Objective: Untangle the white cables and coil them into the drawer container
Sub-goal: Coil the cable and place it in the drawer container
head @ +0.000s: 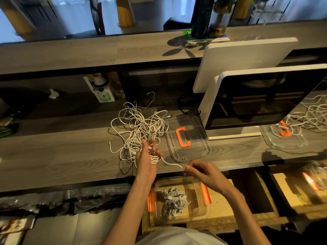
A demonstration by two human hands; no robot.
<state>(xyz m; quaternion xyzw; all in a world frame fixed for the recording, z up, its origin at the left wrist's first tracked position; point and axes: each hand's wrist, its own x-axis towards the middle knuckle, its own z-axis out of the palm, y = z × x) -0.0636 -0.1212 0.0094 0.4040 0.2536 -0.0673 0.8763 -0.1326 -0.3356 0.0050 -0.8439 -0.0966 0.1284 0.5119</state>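
A tangled heap of white cables (139, 124) lies on the grey wooden counter. My left hand (146, 163) is raised at the heap's near edge, with one white cable (154, 159) wound in several loops around its fingers. My right hand (200, 172) pinches the free end of that cable to the right, over the counter's front edge. Below, in the open drawer, a clear container (198, 190) with orange side clips holds several coiled white cables (174, 202).
A clear lid (200, 152) with an orange handle lies right of the heap. A white-framed screen (256, 101) stands at the right and reflects the cables. The counter (62, 156) stretches to the left. A small white box (103, 92) sits on the shelf behind.
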